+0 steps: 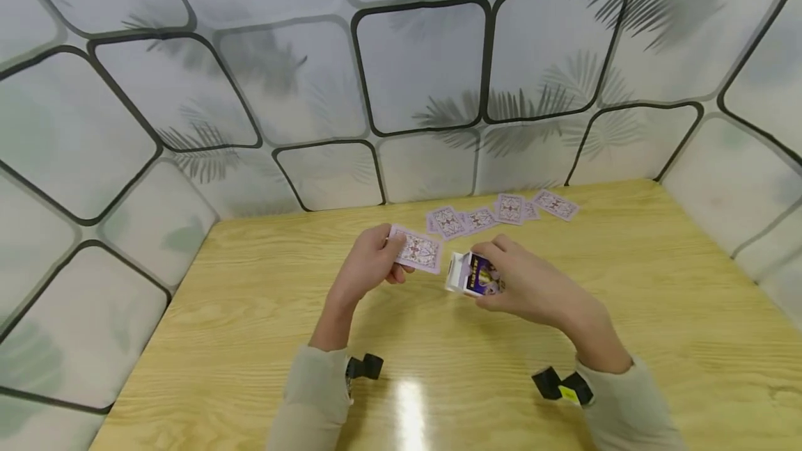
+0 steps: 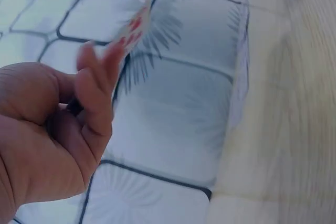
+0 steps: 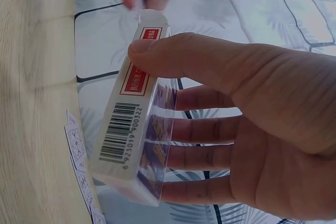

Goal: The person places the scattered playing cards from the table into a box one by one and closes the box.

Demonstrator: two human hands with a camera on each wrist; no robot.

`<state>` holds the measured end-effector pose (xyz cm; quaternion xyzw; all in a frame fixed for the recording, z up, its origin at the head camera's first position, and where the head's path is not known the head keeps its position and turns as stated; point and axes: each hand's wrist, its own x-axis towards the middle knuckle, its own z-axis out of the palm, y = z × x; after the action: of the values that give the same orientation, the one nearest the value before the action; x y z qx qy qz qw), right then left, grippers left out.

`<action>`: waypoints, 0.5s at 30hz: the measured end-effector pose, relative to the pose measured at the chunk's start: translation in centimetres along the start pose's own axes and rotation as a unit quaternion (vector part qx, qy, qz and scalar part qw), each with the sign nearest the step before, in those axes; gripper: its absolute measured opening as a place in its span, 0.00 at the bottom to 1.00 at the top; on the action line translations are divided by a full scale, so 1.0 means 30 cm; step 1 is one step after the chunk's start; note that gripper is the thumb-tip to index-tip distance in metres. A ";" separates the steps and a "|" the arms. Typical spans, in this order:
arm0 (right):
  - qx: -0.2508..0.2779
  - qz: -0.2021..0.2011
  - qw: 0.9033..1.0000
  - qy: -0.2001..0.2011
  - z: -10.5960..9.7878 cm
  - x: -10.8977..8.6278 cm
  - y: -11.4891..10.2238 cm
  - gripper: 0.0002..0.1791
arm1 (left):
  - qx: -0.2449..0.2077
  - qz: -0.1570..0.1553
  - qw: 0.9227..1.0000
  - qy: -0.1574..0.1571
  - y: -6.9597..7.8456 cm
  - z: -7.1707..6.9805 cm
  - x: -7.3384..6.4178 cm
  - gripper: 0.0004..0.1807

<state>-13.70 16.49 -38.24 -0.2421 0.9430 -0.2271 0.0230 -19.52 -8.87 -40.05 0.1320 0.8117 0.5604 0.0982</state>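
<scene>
My left hand [image 1: 370, 263] pinches a playing card [image 1: 418, 250] by its left end, with the thumb on the patterned purple-and-white back. In the left wrist view, red marks show on the other face of the card [image 2: 132, 34]. Just to the right, my right hand [image 1: 532, 284] grips a small card box [image 1: 475, 275], its end toward the left hand. The box has a purple picture front and a white side with a barcode [image 3: 119, 135]. Across that white side lies the right thumb [image 3: 163, 56], while the other fingers hold the opposite side.
Several cards [image 1: 479, 219] lie back up in a loose, overlapping row near the back of the wooden table [image 1: 263, 319]. Behind the table stands a patterned wall covering [image 1: 426, 65]. Each wrist bears a small black camera [image 1: 365, 367].
</scene>
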 end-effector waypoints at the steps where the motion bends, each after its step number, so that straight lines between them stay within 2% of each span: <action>1: -0.003 0.001 1.000 0.002 -0.002 -0.003 0.002 0.36 | -0.010 0.009 1.000 0.009 0.015 0.013 -0.006 0.14; 4: -0.013 -0.005 1.000 0.015 -0.007 -0.003 0.001 0.35 | -0.026 0.041 0.998 0.034 0.055 0.047 -0.032 0.14; 8: -0.022 -0.012 0.999 0.032 -0.011 0.001 -0.001 0.36 | 0.000 0.078 0.996 0.048 0.084 0.086 -0.053 0.13; 11: -0.022 -0.010 0.999 0.039 -0.012 -0.001 0.000 0.36 | 0.022 0.085 0.995 0.044 0.089 0.107 -0.055 0.11; 15: -0.023 -0.006 0.999 0.044 -0.012 -0.004 0.001 0.36 | 0.031 0.077 0.996 0.037 0.090 0.120 -0.054 0.11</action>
<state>-13.67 16.73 -37.95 -0.2384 0.9466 -0.2156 -0.0254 -16.59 -5.33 -38.78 0.1764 0.8191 0.5455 0.0204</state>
